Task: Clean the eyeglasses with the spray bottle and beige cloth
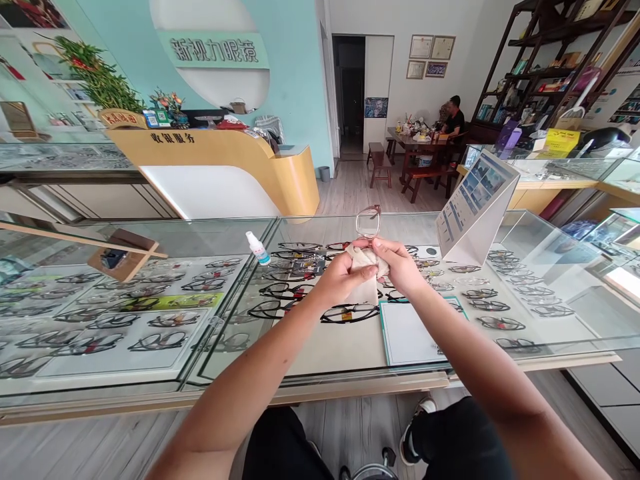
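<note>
Above the glass counter, my left hand [341,272] is closed on a pale cleaning cloth [369,259], its thumb pressing on the bunched fabric. My right hand [400,265] is closed at the other side of the same cloth, gripping a pair of eyeglasses [369,223] with a pinkish-brown frame. One lens stands up above the fingers; the rest of the glasses is hidden by the cloth and hands. Part of the cloth hangs down below them. To the left, a white spray bottle [258,249] with a blue-and-pink label stands on the counter.
Several eyeglass frames [350,313] lie in the glass display counter [310,373]. A white board with teal edging [414,337] is near my right forearm. A stand-up calendar [477,207] is at right, a wooden holder [123,257] at left. Farther back, a person [454,120] sits at a table.
</note>
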Available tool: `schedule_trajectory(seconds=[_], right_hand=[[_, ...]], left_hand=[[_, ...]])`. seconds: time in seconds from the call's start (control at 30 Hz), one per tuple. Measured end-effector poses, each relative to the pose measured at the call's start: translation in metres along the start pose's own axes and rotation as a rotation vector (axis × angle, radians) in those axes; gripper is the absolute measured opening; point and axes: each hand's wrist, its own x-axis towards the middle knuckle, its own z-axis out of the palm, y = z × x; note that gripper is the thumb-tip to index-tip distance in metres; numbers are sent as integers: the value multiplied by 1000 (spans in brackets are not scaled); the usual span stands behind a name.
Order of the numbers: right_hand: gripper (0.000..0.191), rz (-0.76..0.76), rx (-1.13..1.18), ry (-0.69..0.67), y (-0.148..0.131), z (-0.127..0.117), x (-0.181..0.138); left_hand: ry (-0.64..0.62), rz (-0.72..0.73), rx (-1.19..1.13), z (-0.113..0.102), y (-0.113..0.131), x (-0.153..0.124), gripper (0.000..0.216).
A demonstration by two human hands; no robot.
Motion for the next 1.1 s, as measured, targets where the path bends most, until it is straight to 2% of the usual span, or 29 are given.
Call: schedule_trajectory(seconds=[0.1, 0.23, 0.43, 0.53, 0.63, 0.77, 0.83, 0.97, 1.1], right_hand=[[60, -24, -23, -19, 1, 5, -1], [57, -146, -115, -27, -2, 9, -1], [55, -194, -115, -68, -7, 13, -1], [52, -195, -120, -45, -6, 10, -2], [44, -183, -81, -20, -5, 6, -2], [43, -112, 27, 5, -6, 4, -1], [46, -101, 57, 19, -7, 3, 0], [49, -138, 37, 89, -6, -3, 6], [49, -189, 20, 187, -8, -12, 10]], left_hand=[[87, 8, -28, 5, -4, -1, 75], [196, 47, 41, 7, -8, -4, 61], [393, 163, 213, 5, -5, -4, 62], [376, 144, 222, 2, -4, -3, 67], [298, 51, 188, -2, -6, -4, 75], [176, -43, 49, -6, -9, -5, 72], [152, -67, -44, -5, -10, -5, 73], [273, -105, -155, -6, -14, -2, 71], [459, -38, -250, -14, -15, 7, 68]])
